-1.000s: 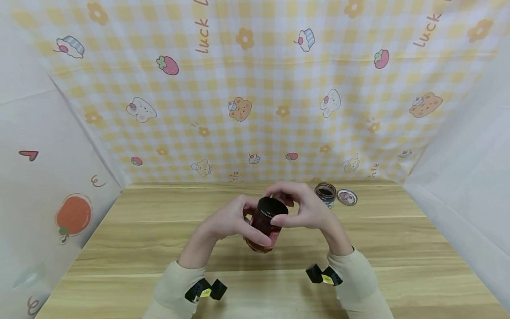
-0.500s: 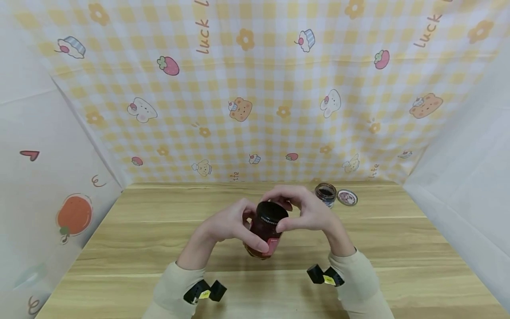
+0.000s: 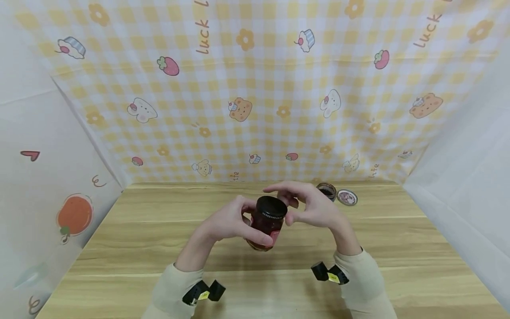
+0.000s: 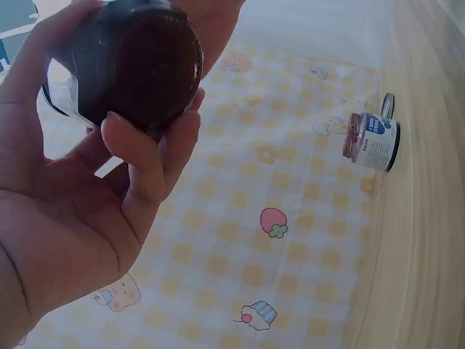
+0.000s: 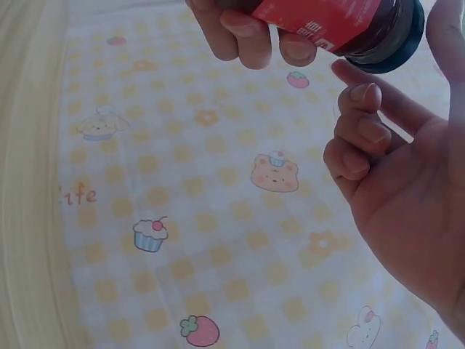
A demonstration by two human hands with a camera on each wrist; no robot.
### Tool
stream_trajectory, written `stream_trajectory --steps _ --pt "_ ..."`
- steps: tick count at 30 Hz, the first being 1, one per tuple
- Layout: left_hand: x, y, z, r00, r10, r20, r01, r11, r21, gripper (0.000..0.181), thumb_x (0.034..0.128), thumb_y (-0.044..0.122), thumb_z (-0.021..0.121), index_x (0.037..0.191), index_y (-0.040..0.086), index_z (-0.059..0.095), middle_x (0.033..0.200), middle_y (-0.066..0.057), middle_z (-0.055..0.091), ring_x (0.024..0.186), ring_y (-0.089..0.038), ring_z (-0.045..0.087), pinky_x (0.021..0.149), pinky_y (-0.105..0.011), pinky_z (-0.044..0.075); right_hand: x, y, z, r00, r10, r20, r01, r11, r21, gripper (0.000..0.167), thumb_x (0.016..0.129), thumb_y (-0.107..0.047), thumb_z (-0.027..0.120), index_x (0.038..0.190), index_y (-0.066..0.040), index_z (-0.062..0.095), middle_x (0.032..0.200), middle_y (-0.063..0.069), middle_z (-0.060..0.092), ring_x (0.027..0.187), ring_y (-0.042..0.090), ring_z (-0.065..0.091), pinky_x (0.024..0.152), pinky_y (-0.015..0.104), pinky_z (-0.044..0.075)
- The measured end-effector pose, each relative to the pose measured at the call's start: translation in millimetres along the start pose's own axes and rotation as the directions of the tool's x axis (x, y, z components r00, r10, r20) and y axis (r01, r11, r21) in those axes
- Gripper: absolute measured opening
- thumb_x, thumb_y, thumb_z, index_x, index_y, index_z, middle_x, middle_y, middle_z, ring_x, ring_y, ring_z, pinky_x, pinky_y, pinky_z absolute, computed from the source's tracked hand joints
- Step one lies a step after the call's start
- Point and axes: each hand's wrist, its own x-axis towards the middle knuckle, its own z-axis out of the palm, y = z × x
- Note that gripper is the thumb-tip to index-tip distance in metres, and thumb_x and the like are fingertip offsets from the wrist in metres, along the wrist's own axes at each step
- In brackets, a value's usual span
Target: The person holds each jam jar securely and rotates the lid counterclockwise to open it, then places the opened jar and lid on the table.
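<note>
A dark jar (image 3: 264, 223) with a black lid (image 3: 272, 207) and a red label (image 5: 320, 20) is held tilted above the table. My left hand (image 3: 233, 221) grips its body, thumb across the front and fingers around the far side. In the left wrist view, the jar's dark base (image 4: 156, 69) faces the camera above the curled fingers. My right hand (image 3: 312, 206) is just right of the lid, holding nothing. Its index finger reaches out behind the lid, and its other fingers bend loosely. The right wrist view shows a gap between those fingers and the lid.
Near the table's back edge stands a small uncovered jar (image 4: 376, 139) with dark contents, partly hidden by my right hand in the head view. A round lid (image 3: 347, 197) lies beside it. A checked cloth (image 3: 255, 88) hangs behind the wooden table (image 3: 159, 230).
My right hand has come off the lid and moved right, its fingers spreading. The jar dipped slightly, then rose again in my left hand, which keeps its grip.
</note>
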Motion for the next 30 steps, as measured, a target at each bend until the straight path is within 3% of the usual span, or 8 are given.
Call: stream_trajectory --steps 4,8,12,21,25,30 --pt "-0.6 5.0 4.3 0.993 -0.003 -0.122 0.018 0.992 0.123 0.030 0.0765 0.024 0.088 0.101 0.015 0.075 0.085 -0.008 0.067 0.083 -0.025 0.056 0.061 -0.035 0.054 -0.8 -1 -2 0.998 0.030 -0.048 -0.033 0.997 -0.074 0.067 0.093 -0.065 0.053 0.134 -0.011 0.063 0.081 -0.007 0.057 0.065 0.011 0.048 0.058 0.028 0.041" --pt "1.3 7.4 10.6 0.962 0.012 -0.274 0.068 0.957 0.281 0.030 0.0731 0.032 0.090 0.096 0.022 0.074 0.073 -0.002 0.063 0.070 -0.021 0.054 0.056 -0.033 0.048 -0.4 -3 0 0.991 0.056 -0.123 -0.074 0.987 -0.145 0.049 0.097 -0.052 0.062 0.128 -0.014 0.064 0.076 -0.009 0.055 0.058 0.009 0.044 0.053 0.028 0.038" --pt "2.9 7.2 14.8 0.933 0.036 -0.357 0.105 0.924 0.369 0.032 0.0710 0.035 0.092 0.093 0.022 0.072 0.067 0.001 0.059 0.059 -0.016 0.052 0.052 -0.030 0.045 1.1 -8 3 0.979 0.096 -0.182 -0.133 0.971 -0.201 0.044 0.094 -0.045 0.070 0.123 -0.012 0.065 0.074 -0.009 0.054 0.057 0.011 0.043 0.053 0.025 0.035" --pt "4.7 5.3 19.4 0.903 0.105 -0.418 0.147 0.836 0.529 0.032 0.0688 0.038 0.092 0.087 0.022 0.070 0.069 0.008 0.060 0.061 -0.013 0.054 0.051 -0.029 0.046 4.6 -8 12 0.969 0.123 -0.214 -0.180 0.946 -0.270 0.034 0.089 -0.039 0.078 0.110 -0.016 0.067 0.070 -0.010 0.053 0.059 0.010 0.047 0.056 0.026 0.039" --pt "5.2 4.6 19.8 0.902 0.107 -0.418 0.162 0.813 0.559 0.033 0.0687 0.038 0.092 0.089 0.023 0.071 0.071 0.010 0.060 0.065 -0.013 0.055 0.052 -0.029 0.046 4.8 -7 13 0.969 0.120 -0.215 -0.178 0.944 -0.276 0.032 0.086 -0.033 0.081 0.107 -0.014 0.068 0.069 -0.008 0.054 0.057 0.013 0.047 0.054 0.025 0.038" --pt "5.2 3.6 18.8 0.909 0.107 -0.402 0.161 0.801 0.576 0.034 0.0695 0.038 0.092 0.093 0.023 0.072 0.075 0.013 0.062 0.067 -0.012 0.056 0.054 -0.029 0.047 4.3 -6 13 0.971 0.129 -0.203 -0.183 0.943 -0.277 0.032 0.084 -0.032 0.083 0.106 -0.015 0.068 0.068 -0.005 0.056 0.057 0.010 0.046 0.054 0.025 0.038"
